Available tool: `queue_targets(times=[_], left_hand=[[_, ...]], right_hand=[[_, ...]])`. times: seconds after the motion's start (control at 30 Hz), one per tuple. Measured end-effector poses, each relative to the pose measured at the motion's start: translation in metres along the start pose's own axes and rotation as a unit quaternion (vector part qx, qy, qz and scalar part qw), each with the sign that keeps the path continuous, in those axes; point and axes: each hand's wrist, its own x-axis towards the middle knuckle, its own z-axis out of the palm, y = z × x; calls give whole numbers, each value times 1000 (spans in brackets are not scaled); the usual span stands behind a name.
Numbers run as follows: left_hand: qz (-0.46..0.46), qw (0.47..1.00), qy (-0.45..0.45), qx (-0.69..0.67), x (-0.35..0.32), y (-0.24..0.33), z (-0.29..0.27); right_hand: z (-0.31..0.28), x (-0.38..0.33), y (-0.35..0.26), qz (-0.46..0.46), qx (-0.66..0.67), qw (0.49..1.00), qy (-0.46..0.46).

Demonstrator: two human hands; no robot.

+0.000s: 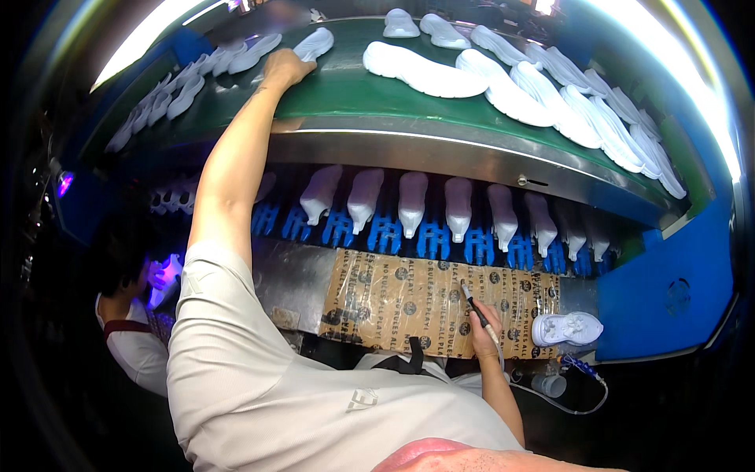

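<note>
I see a green bench top (pixel 334 98) under the left hand (pixel 285 71), a blue panel (pixel 657 295) right of the right hand (pixel 486 337), and a white strip light (pixel 145 39) glaring left of the left hand.

From the view's middle, the belt (pixel 338 106) lies at 12 o'clock. On it are soles (pixel 511 94) from 12 to 2, other soles (pixel 255 53) towards 10, and a lone sole (pixel 316 43) at 11, touched by the left hand (pixel 287 69). Nearer comes a row of shoe parts (pixel 413 204). At 6 o'clock, cardboard (pixel 377 303) lies on the surface (pixel 303 275); at 5, the right hand (pixel 483 334) has a tool (pixel 475 305) over it. A shoe (pixel 566 330) is at 4.
</note>
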Motion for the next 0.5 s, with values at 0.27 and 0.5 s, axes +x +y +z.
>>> queue_targets(times=[0.27,0.5], left_hand=[[-3,779,180,-601,-185,-45,-52],[-23,399,-4,-917,-334,21,4]], right_hand=[[-2,1,-7,25,60,998,-12],[-11,5,-8,80,106,990,56]])
